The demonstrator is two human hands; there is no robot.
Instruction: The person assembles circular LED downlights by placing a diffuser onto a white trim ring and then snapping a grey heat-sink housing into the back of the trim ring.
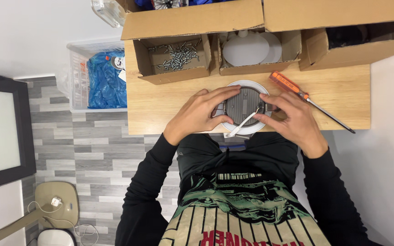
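Round lamp fitting point(245, 105), white-rimmed with a grey ribbed back facing up, lies flat near the front edge of the wooden bench point(160, 105), about midway along it and straight ahead of the person. A white lead with a small plug point(241, 124) runs from the middle of the grey back toward the front edge, slanting down to the left, its end hanging just past the rim.

Both hands sit on the fitting from opposite sides. The left hand point(196, 114) reaches in from the left, fingers spread and curved over the rim, tips touching the grey back. The right hand point(292, 117) comes from the right, thumb and forefinger pressed close at the spring clip on that side; whether they actually pinch it I cannot tell. Each hand is equally near, the fitting lying between them.

Just beyond the right hand, an orange-handled screwdriver point(292, 88) lies slanted, handle toward the middle, blade pointing to the bench's right front corner. Along the back edge stand open cardboard boxes: one with loose screws point(178, 55), one with white discs point(247, 48).
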